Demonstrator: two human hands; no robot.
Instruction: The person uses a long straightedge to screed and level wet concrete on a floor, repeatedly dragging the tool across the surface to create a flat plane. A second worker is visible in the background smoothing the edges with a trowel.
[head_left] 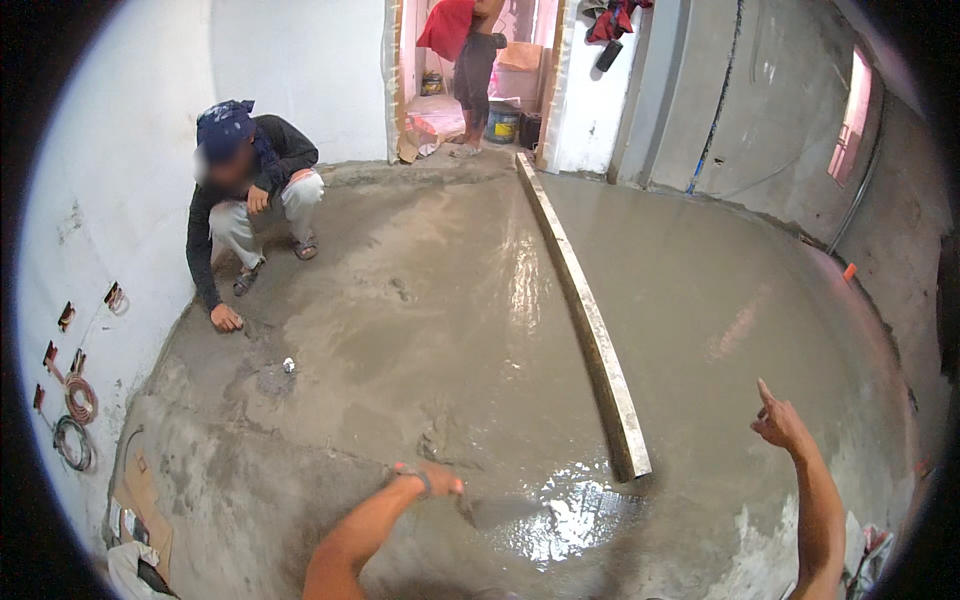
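My left hand (438,478), with a band at the wrist, is low over the wet cement floor (430,300), its fingers closed round what looks like a trowel (498,511). The trowel's grey blade blends into the wet surface, and its handle is mostly hidden by the hand. Off to the right, my right hand (782,422) holds nothing; its index finger is stretched out, the other fingers curled. Between the hands a long, pale straightedge (590,320) lies across the cement from the doorway toward me. Smoother wet cement shows to its right.
At the left a person (255,190) squats, one hand on the floor. Another person (475,80) stands in the doorway near a bucket (503,122). Coiled cables (80,400) hang from the left wall. Cardboard (145,500) lies at the lower left. A small shiny object (289,366) sits in the cement.
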